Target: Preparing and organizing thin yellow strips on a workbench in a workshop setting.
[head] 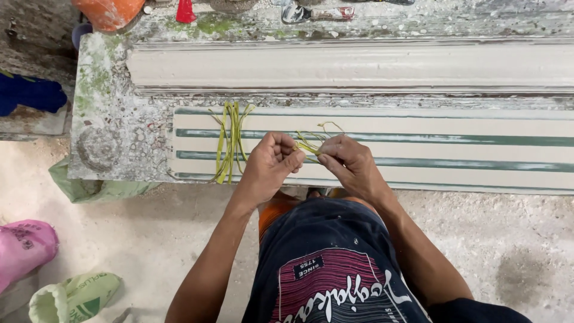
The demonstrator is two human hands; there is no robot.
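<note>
My left hand [272, 161] and my right hand [350, 161] meet over the front edge of a long cream moulding with green grooves [454, 149]. Both pinch thin yellow-green fibre strips [312, 140], which curl upward between my fingers. A loose bundle of the same strips [230, 140] lies across the moulding just left of my left hand. Behind it lies a bigger white cornice moulding [359, 66] on the rough workbench [107, 119].
An orange bucket [107, 12], a red item [185, 11] and a trowel-like tool [311, 12] sit at the bench's far edge. On the dusty floor lie a pink sack [24, 245], green sacks [75, 296] and a blue cloth [30, 93].
</note>
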